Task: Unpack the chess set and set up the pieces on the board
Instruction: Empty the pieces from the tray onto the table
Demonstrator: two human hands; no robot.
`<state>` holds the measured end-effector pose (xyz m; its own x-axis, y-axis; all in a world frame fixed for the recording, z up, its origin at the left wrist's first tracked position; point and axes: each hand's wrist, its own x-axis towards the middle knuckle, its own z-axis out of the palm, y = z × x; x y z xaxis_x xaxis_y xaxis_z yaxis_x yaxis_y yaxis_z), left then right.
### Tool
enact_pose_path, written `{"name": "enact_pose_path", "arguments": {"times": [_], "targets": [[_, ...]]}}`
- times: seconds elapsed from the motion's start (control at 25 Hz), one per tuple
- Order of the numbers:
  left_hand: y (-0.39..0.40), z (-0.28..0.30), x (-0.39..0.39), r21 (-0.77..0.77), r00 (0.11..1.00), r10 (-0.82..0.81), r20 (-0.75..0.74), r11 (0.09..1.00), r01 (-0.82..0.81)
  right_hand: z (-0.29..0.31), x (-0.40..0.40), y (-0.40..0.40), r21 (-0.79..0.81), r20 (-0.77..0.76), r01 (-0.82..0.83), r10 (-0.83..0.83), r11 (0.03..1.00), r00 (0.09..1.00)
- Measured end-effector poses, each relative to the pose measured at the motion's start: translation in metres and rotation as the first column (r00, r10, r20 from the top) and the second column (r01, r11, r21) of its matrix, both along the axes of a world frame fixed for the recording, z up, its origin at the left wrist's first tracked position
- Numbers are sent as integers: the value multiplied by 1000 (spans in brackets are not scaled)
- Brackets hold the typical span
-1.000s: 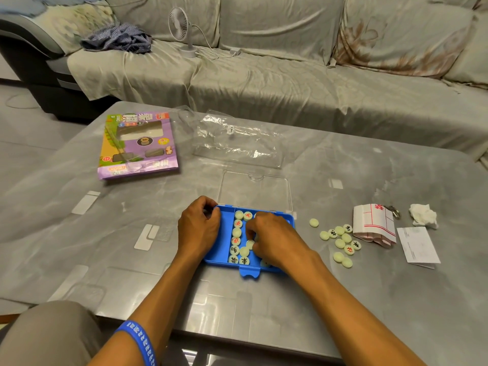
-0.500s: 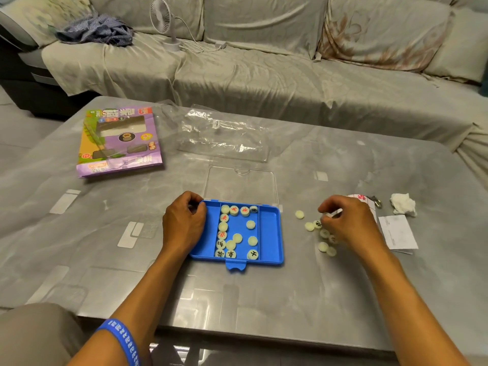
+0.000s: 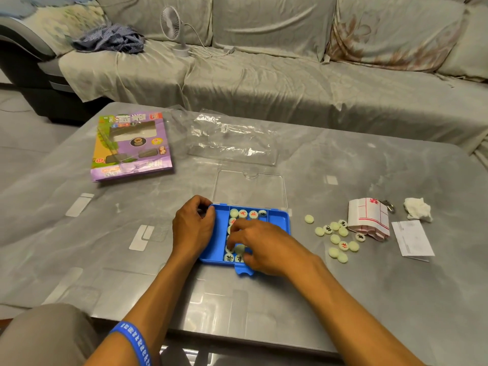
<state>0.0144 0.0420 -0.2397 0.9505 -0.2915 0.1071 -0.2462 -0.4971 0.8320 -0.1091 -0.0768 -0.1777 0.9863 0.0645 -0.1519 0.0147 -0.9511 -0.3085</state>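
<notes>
Wristband [image 3: 132,342], blue, on left forearm at near edge. Right hand [image 3: 266,247] reaches into blue tray [image 3: 280,223], fingers [image 3: 232,240] curled down onto round pieces [image 3: 239,249] at tray's near end; grip looks closing on one or more discs, but whether any is actually pinched — cannot tell, fingertips hide it. Left hand [image 3: 194,225] grips tray's left rim, fingers curled over the edge, holding it steady on the tabletop [image 3: 105,247].

Step in hand, judged: emptying tray piece by piece onto the loose pile. To do it well: keep left hand pressing tray flat so it doesn't slide; pinch discs by their edges, take few at a time, small smooth discs likely slip. Drop them near pile, not off the tabletop edge.

More pieces line tray's far row [image 3: 248,213]. Clear lid [image 3: 250,188] lies open, touching tray's far side. Right of tray: loose pile of pale discs [image 3: 339,237], some with red or black characters, just beside folded paper board [image 3: 369,217], still folded — needs unfolding before setup. Receipt-like slip [image 3: 412,240] and crumpled tissue [image 3: 418,208] further right.

Farther: purple box [image 3: 132,146] at left, clear plastic wrap [image 3: 232,138] mid. Beyond, sofa [image 3: 264,75] with small fan [image 3: 175,30].
</notes>
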Motion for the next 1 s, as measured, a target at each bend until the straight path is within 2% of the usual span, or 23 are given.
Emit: {"name": "enact_pose_path", "arguments": {"times": [0.12, 0.28, 0.4, 0.52, 0.64, 0.76, 0.84, 0.92, 1.0], "targets": [[1, -1, 3, 4, 1000, -3, 6, 1000, 3, -2, 11, -5, -69, -49, 5, -8, 998, 999], [0, -4, 5, 13, 1000, -9, 13, 1000, 9, -6, 15, -10, -112, -10, 19, -20, 994, 1000], [1, -4, 3, 13, 1000, -6, 5, 1000, 6, -9, 13, -11, -47, 15, 86, -86, 995, 996], [2, -3, 4, 8, 1000, 1, 8, 1000, -1, 0, 5, -16, 130, 116, 163, -179, 978, 977], [2, -2, 7, 5, 1000, 8, 9, 1000, -8, 12, -15, -48, 274, 222, 277, -340, 921, 914], [1, -3, 5, 9, 1000, 3, 1, 1000, -3, 8, -48, -96, 330, 275, 476, -565, 815, 778], [1, -3, 3, 7, 1000, 3, -6, 1000, -3, -1, -68, -122, 321, 231, 640, -713, 698, 662], [0, -2, 2, 2, 1000, 1, -9, 1000, -1, -9, -78, -132, 263, 168, 742, -787, 616, 594], [-1, 0, 2, 0, 1000, 2, -9, 1000, -2, -11, -76, -120, 214, 209, 732, -762, 647, 613]]}}
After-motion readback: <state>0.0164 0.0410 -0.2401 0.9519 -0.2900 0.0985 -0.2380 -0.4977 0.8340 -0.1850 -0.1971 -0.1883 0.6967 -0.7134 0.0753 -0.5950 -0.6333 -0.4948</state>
